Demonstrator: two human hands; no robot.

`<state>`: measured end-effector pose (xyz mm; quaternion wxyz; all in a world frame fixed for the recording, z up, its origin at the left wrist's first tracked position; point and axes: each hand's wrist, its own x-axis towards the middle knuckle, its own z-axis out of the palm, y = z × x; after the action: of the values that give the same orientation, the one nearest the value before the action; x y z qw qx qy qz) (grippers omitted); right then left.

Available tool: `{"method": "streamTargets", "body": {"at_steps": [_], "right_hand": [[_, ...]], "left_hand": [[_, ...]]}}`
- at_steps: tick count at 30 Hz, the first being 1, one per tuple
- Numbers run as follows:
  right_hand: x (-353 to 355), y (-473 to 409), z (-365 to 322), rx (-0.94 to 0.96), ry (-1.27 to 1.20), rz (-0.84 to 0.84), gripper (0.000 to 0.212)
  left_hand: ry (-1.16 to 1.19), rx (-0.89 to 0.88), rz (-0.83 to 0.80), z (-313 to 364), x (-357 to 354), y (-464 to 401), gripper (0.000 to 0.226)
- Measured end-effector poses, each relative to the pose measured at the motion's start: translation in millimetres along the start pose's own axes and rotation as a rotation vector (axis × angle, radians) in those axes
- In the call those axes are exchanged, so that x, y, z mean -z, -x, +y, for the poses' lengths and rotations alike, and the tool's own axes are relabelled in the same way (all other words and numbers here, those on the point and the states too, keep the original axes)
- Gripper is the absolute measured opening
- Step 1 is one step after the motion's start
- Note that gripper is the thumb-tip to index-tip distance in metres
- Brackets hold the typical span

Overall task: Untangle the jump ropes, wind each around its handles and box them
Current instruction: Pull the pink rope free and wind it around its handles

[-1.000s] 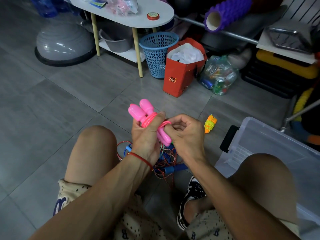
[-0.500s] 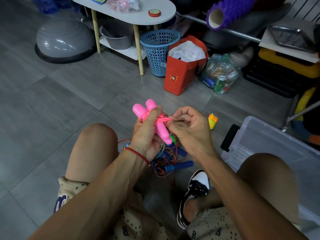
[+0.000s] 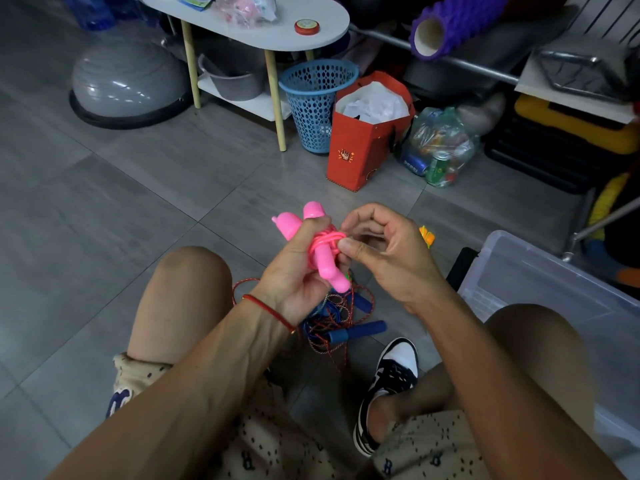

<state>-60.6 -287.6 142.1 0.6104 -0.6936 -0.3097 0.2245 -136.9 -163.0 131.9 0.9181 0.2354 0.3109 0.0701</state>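
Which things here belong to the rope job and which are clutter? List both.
Job:
pink plastic jump rope, held by left hand and right hand
tangled blue-handled ropes
clear plastic storage box

Clutter:
blue mesh basket
red paper bag
purple foam roller

head-worn wide view, facing forward-down, close over hands [image 3: 346, 258]

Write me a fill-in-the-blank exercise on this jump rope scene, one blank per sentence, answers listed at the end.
1. The left hand grips a pair of ____ handles wound with cord.
2. The right hand pinches the ____ cord at the handles.
3. On the floor between the legs lies a tangle of ropes with ____ handles.
4. The blue basket stands beside a ____ paper bag.

Missing words: pink; pink; blue; red
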Motion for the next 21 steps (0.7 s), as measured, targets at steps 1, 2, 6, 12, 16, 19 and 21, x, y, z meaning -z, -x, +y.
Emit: {"method": "streamTargets", "body": {"at_steps": [1,2,6,12,16,19,21], "right_hand": [[-2,1,0,0.013,0.006,0.034,0.018],[-3,1,0,0.023,0.010,0.068,0.017],[-14,4,2,0.023,0.074,0.172,0.016],[-18,3,6,0.073,0.179,0.226,0.015],[-20,5,8,0.111,0.326,0.234,0.017],[-19,4,9,0.154,0.374,0.183,0.018],[-16,3,10,0.166,0.356,0.148,0.018]], "left_hand": [[-0.008,0.002,0.007,0,-1,0,0.026],[-0.018,0.000,0.017,-1,-1,-1,0.026],[-0.022,-0.021,0.074,-4,-1,-3,0.030],[-0.028,-0.055,0.110,-5,2,-4,0.030],[-0.022,-0.075,0.099,-5,5,-6,0.035],[-0.037,-0.076,0.078,-5,6,-6,0.035],[-0.055,-0.074,0.051,-4,8,-6,0.039]]}}
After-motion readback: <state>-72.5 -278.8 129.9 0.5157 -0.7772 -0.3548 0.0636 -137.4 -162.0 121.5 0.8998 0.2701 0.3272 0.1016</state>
